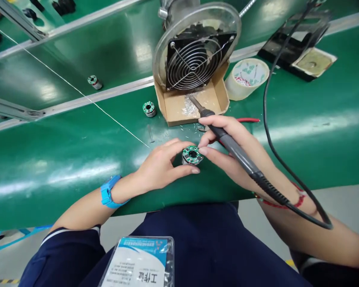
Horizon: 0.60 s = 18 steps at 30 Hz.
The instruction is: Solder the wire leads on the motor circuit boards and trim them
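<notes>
The left hand [160, 165] makes a loose C, thumb and forefinger bracketing a round part [191, 160] with a green face, low on the green table [77, 159]; whether the thumb presses it, I cannot tell; the right hand [251, 144] is closed around a soldering iron [235, 149] — its thumb and fingertips pinched together at the part's right edge; the iron's tip points away, toward a cardboard box [179, 119] before a fan [194, 65]; left of the box stands a similar part [148, 110]; right, a tub [239, 91].
</notes>
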Each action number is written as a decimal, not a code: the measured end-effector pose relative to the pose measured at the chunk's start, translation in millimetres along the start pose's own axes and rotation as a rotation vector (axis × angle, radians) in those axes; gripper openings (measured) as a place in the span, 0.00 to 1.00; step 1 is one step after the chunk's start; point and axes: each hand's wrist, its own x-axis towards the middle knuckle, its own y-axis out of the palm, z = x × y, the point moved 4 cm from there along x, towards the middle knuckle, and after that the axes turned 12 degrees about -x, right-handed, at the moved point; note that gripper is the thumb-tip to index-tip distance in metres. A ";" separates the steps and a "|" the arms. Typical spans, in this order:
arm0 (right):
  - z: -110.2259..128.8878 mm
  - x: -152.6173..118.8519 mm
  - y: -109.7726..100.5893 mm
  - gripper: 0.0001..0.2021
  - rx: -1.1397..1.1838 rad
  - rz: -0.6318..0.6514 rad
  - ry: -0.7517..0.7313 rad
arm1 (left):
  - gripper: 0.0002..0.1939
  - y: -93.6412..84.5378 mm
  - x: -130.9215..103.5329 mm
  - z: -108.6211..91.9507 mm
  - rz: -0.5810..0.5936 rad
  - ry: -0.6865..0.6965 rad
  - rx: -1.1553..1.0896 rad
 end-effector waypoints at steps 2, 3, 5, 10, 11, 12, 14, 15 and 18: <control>-2.5 -0.3 0.7 0.21 0.015 0.012 0.020 | 0.23 1.9 -0.2 -1.1 -0.009 0.038 0.031; -3.3 -0.3 1.2 0.21 0.013 0.019 0.028 | 0.23 2.4 -0.8 -1.3 -0.016 0.056 0.040; -4.2 0.0 2.8 0.21 0.002 0.035 0.040 | 0.23 3.4 -2.3 -1.5 -0.026 0.086 0.048; -3.2 1.8 7.5 0.22 -0.011 0.052 0.059 | 0.24 5.0 -4.9 -1.4 -0.036 0.121 0.062; -2.2 2.2 8.4 0.21 -0.007 0.051 0.055 | 0.24 5.3 -5.1 -1.3 -0.039 0.119 0.067; -1.1 2.6 9.3 0.21 -0.003 0.050 0.049 | 0.24 5.5 -5.2 -1.2 -0.043 0.116 0.072; 1.0 3.1 10.6 0.19 0.005 0.035 0.034 | 0.24 5.8 -5.4 -1.5 -0.055 0.117 0.070; 1.6 3.0 10.9 0.18 0.011 0.022 0.028 | 0.24 6.0 -5.4 -1.7 -0.060 0.117 0.064; 2.0 1.3 11.3 0.17 0.028 -0.010 0.007 | 0.24 6.4 -5.3 -2.7 -0.066 0.123 0.045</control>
